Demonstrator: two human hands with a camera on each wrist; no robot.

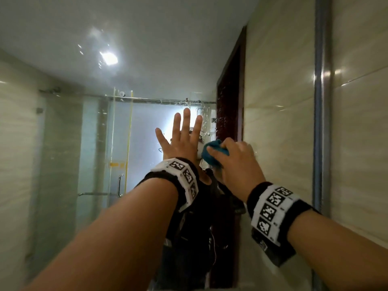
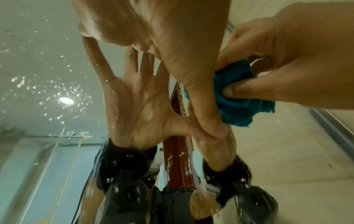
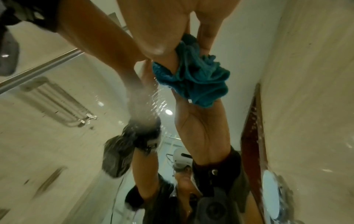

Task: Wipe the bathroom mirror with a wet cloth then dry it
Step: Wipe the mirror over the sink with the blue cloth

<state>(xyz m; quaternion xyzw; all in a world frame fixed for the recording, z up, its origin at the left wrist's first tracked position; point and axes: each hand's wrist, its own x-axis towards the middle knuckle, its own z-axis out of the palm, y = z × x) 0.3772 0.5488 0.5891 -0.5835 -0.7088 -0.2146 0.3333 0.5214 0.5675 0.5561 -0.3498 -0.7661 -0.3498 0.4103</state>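
Two hands on wet bathroom mirror (image 1: 147, 49): left (image 1: 180, 141) flat, right (image 1: 237, 162) tight around teal cloth (image 1: 214, 154).

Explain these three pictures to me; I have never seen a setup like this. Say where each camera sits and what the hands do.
No machine here: a person wears three cameras, one on the head and one at each wrist, by the patterned wristbands. The head view looks over both arms at a mirror speckled with water drops. The left hand lies flat on the glass, fingers spread straight. The right hand grips a bunched teal cloth at the glass. Each wrist view looks along its hand, so hands and their reflections fill the picture.
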